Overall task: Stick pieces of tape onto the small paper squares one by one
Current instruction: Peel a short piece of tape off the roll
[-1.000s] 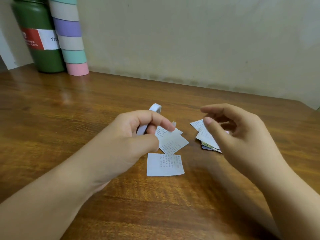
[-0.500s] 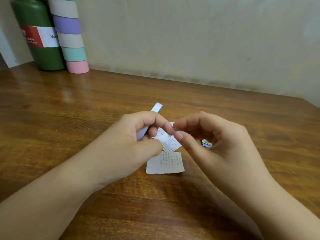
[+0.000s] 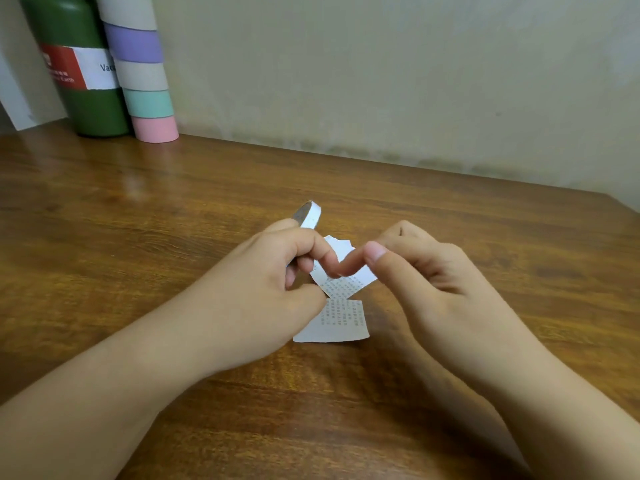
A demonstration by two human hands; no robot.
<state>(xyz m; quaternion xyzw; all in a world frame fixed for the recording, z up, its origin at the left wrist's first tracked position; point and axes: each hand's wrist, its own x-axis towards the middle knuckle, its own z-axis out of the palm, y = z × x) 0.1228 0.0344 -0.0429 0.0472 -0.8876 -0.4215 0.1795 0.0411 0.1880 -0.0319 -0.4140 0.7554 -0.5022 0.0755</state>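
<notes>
Right hand (image 3: 440, 282) moved in from the far pile, fingertips now meeting left hand's (image 3: 256, 292) over the squares (image 3: 341, 285) mid-table. Left grips tape roll (image 3: 309, 213); right fingers curled, pinch unclear.

Two bare forearms, left hand (image 3: 256, 289) and right hand (image 3: 433, 289) ringless, sleeveless.

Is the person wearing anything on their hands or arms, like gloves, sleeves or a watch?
Nothing shows. The left hand and right hand are bare, with no gloves, rings or bracelets in view, and both forearms are uncovered down to the picture's bottom edge. The one thumbnail that shows looks short and unpainted.
</notes>
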